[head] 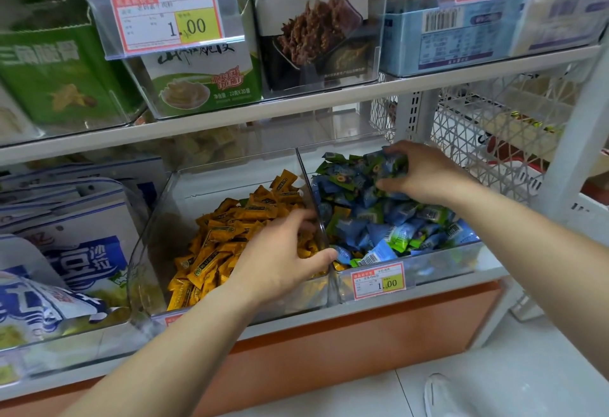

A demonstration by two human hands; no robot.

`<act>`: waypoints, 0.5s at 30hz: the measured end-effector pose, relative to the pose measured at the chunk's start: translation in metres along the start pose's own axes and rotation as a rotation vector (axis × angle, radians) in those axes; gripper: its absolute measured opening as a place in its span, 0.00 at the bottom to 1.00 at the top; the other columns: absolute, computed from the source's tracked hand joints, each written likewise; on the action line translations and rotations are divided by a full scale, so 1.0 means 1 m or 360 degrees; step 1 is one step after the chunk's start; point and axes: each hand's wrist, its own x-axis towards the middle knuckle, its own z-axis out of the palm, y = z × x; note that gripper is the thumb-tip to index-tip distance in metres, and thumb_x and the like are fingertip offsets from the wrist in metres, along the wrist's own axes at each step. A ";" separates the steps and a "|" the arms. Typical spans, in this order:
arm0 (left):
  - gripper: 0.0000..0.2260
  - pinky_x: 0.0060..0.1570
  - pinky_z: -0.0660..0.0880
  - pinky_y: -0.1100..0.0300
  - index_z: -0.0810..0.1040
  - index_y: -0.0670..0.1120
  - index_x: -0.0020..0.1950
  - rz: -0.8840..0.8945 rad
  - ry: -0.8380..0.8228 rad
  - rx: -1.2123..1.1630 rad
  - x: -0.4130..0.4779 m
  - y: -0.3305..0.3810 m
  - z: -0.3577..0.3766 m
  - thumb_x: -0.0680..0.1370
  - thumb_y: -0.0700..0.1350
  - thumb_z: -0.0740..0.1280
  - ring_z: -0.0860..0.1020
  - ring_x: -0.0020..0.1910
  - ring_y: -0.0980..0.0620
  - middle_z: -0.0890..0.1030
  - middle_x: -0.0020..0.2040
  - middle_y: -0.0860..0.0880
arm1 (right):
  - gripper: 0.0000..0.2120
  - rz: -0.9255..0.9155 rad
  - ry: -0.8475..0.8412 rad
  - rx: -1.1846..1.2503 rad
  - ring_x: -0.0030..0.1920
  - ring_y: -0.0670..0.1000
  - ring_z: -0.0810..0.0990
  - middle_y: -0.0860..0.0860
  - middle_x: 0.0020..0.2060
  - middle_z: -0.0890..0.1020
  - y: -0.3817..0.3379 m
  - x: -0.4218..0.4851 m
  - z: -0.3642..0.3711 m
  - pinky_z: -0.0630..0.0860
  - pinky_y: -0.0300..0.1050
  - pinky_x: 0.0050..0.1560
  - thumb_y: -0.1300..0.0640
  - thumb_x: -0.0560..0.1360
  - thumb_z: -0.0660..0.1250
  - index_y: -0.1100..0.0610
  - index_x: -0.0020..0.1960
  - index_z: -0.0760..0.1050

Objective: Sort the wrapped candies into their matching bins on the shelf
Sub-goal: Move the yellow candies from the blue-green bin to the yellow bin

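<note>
While the right hand (425, 176) is working at the 1 o'clock corner of the right bin (445, 256), its grip is clamping round a small clutch of blue candies (389, 228), fingers on top and thumb underneath. The left hand (280, 251) is sitting at the clear wall (308, 179) between the two bins, at 3 o'clock of the left bin (158, 218), fingers lying over the yellow candies (230, 238) and thumb pointing along the front edge. Whether that grip is holding anything, I cannot tell; the fingertips are blurring into the plastic.

I'm spotting a stray yellow candy (341, 213) poking up among the blues at the right bin's 9 o'clock side, just beside the wall, and what looks like another at its 7 o'clock front corner.

To my eye the step is fishing those strays out. Doing it well is meaning pinching one wrapper at a time by its crimped end, lifting clear of the wall, and dropping it to 9 o'clock into the yellows. Raking blues aside gently is the safer way, since these heaped, slippery wrappers are likely sliding over the low front lip.
</note>
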 end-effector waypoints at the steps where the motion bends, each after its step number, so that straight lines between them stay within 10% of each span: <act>1: 0.32 0.53 0.75 0.61 0.66 0.58 0.72 0.0002 -0.0001 0.0002 0.000 0.000 0.000 0.72 0.69 0.66 0.75 0.59 0.59 0.78 0.62 0.61 | 0.35 -0.0010 -0.0069 -0.0139 0.68 0.55 0.73 0.49 0.72 0.72 0.000 -0.002 0.000 0.70 0.46 0.63 0.42 0.71 0.75 0.47 0.74 0.67; 8: 0.33 0.53 0.75 0.62 0.66 0.57 0.72 0.0010 -0.0001 0.0003 0.002 -0.002 0.001 0.71 0.69 0.66 0.76 0.59 0.60 0.78 0.62 0.61 | 0.24 -0.0430 0.0259 -0.0523 0.62 0.58 0.74 0.49 0.63 0.77 -0.029 -0.020 0.006 0.75 0.50 0.58 0.43 0.71 0.71 0.47 0.65 0.76; 15: 0.32 0.55 0.77 0.58 0.67 0.56 0.72 0.0005 0.0013 0.0019 0.002 0.000 0.001 0.72 0.67 0.68 0.76 0.59 0.58 0.78 0.62 0.59 | 0.13 -0.0468 -0.0435 -0.0478 0.50 0.54 0.80 0.53 0.53 0.82 -0.057 -0.018 0.060 0.79 0.49 0.51 0.50 0.79 0.65 0.55 0.59 0.78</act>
